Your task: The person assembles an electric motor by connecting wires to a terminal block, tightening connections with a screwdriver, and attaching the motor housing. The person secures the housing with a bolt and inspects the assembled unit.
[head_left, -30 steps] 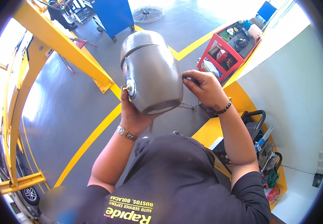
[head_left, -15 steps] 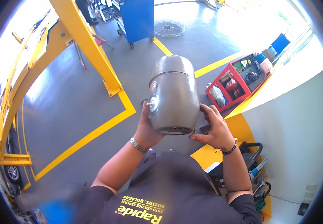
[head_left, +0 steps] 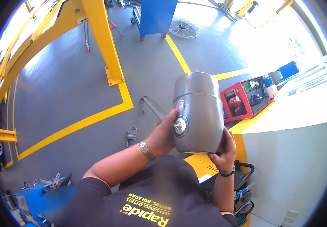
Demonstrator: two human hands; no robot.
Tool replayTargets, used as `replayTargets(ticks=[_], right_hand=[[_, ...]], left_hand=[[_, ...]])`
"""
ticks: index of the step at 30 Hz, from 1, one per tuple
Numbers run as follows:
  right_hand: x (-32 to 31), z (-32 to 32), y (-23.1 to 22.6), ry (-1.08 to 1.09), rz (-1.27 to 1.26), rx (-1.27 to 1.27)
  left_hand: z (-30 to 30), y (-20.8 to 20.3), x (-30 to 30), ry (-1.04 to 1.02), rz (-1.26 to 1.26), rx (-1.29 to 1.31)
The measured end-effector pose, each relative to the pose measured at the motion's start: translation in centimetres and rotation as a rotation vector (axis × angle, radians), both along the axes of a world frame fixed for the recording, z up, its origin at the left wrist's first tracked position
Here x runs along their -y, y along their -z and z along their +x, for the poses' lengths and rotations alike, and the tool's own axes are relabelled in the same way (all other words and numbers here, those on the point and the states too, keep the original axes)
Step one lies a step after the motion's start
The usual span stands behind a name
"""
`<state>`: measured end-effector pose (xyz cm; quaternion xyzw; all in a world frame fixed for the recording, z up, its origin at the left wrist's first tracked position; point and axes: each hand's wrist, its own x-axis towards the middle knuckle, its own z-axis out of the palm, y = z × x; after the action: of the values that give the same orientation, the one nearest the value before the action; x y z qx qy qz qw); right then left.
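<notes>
A grey, barrel-shaped motor housing (head_left: 199, 109), like that of a large fan, is raised in front of my chest, tilted slightly. A round dial with a small brass-coloured knob (head_left: 179, 126) sits on its left side, below a small red-and-white label. My left hand (head_left: 163, 136) grips the left side, its thumb up beside the dial and its other fingers mostly hidden. At the lower right edge, my right hand (head_left: 225, 153) curls its fingers against the housing, thumb near the bottom rim. A metal bracket with a curved end (head_left: 152, 108) shows behind my left hand.
A red open cabinet (head_left: 246, 100) with tools stands at right along the wall. Ahead are a blue tool cart (head_left: 154, 17) and a round wire fan guard (head_left: 185, 28) on the floor. A yellow lift post (head_left: 103, 38) rises at left. Black-handled equipment (head_left: 243, 174) stands at lower right.
The housing appears lower and further right in view, and its dial faces me more. My right fingers have closed against it. The bracket and my sandalled foot have come into view.
</notes>
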<state>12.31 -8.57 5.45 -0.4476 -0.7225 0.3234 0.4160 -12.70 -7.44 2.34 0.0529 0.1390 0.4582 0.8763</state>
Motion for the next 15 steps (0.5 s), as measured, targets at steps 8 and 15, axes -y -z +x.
replayTargets(ticks=[8, 15], right_hand=[[1.7, -1.1, 1.2, 0.026, -0.094, -0.132], [4.0, -3.3, 2.5, 0.268, 0.071, -0.029]], left_hand=[[-1.2, -0.6, -1.4, 0.043, -0.066, -0.12], [-2.3, 0.3, -1.7, 0.146, -0.108, -0.038]])
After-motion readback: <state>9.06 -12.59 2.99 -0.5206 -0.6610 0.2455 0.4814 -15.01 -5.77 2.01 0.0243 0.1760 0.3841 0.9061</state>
